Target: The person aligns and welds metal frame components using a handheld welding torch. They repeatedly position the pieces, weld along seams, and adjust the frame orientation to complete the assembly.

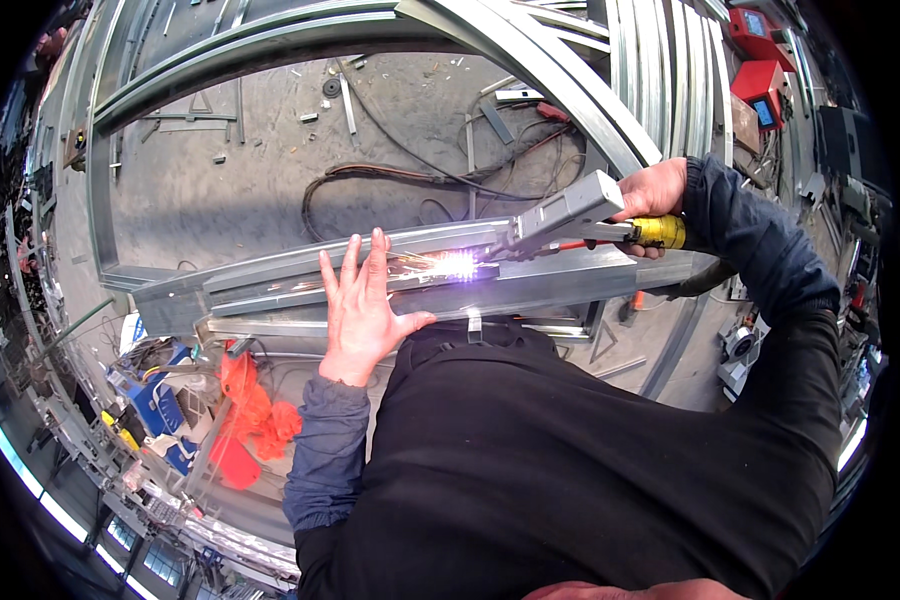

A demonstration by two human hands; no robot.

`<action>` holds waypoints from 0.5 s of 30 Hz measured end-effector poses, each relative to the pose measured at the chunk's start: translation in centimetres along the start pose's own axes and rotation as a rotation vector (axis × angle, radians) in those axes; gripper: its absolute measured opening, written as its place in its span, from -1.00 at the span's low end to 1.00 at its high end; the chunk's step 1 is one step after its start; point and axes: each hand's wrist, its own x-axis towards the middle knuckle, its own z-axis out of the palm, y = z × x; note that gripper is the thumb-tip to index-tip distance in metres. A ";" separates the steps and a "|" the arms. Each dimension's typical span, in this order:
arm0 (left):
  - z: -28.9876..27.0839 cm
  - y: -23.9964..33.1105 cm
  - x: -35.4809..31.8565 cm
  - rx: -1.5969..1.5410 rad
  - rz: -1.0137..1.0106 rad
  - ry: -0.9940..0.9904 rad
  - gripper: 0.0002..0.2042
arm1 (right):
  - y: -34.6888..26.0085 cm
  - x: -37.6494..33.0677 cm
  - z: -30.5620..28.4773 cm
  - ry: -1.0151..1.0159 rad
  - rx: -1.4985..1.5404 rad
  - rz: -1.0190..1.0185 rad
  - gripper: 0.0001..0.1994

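Note:
My right hand (654, 192) is closed round a grey, boxy handheld welding gun (566, 210) with a yellow part (660, 232) at its rear. A dazzling violet-white glow (460, 265) burns at the gun's tip, and the glare hides the exact contact point. Orange sparks (400, 266) stream left from it, toward my left hand. Lying across in front of me is a long grey metal profile (560, 283), with a narrower strip along it. My left hand (362, 308) rests on the metal left of the glow, fingers spread and thumb stretched out.
A large metal frame (250, 52) curves round the far side. Dark cables (315, 195) loop over the floor, among metal offcuts (348, 105). Long profiles (660, 70) are stacked at far right, beside red machines (760, 95). Orange-red cloth (260, 415) and a blue box (155, 400) sit at near left.

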 end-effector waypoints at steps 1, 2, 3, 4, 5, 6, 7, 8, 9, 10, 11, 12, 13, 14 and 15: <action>-0.1 0.0 0.1 0.006 -0.002 -0.008 0.59 | 0.0 0.0 0.0 0.005 0.003 0.006 -0.33; -0.3 0.0 0.2 0.012 -0.003 -0.017 0.59 | 0.0 -0.1 0.1 0.010 -0.003 -0.002 -0.34; -0.4 0.0 0.2 0.018 -0.004 -0.026 0.60 | 0.0 -0.2 0.2 0.015 -0.009 -0.009 -0.35; -0.4 0.0 0.3 0.023 0.001 -0.023 0.60 | -0.1 -0.3 0.3 0.019 -0.014 -0.015 -0.36; -0.4 -0.1 0.4 0.028 0.006 -0.020 0.60 | 0.0 -0.3 0.3 0.014 0.000 -0.020 -0.36; -0.4 -0.2 0.4 0.033 0.011 -0.017 0.61 | 0.0 -0.3 0.4 0.009 0.015 -0.025 -0.37; -0.4 -0.2 0.5 0.037 0.014 -0.014 0.61 | 0.1 -0.4 0.4 0.005 0.030 -0.030 -0.38; -0.5 -0.1 0.5 0.041 0.016 -0.010 0.61 | 0.2 -0.3 0.2 -0.003 0.030 -0.021 -0.39; -0.6 0.0 0.6 0.044 0.019 -0.006 0.61 | 0.3 -0.2 0.0 -0.012 0.030 -0.013 -0.39; -0.7 0.1 0.7 0.049 0.004 -0.017 0.61 | 0.4 -0.1 -0.2 -0.021 0.031 -0.006 -0.40; -0.8 0.3 0.8 0.055 -0.010 -0.028 0.61 | 0.5 -0.3 -0.2 -0.004 0.013 -0.014 -0.40; -0.9 0.5 0.9 0.060 -0.024 -0.038 0.61 | 0.5 -0.5 0.0 0.013 -0.005 -0.022 -0.40; -1.1 0.7 1.0 0.070 -0.027 -0.045 0.61 | 0.5 -0.6 0.0 0.029 -0.025 -0.028 -0.41; -1.3 0.9 1.2 0.079 -0.030 -0.053 0.60 | 0.6 -0.5 -0.1 0.013 -0.009 -0.032 -0.41; -1.4 1.0 1.2 0.089 -0.033 -0.060 0.60 | 0.7 -0.3 -0.2 -0.002 0.006 -0.035 -0.42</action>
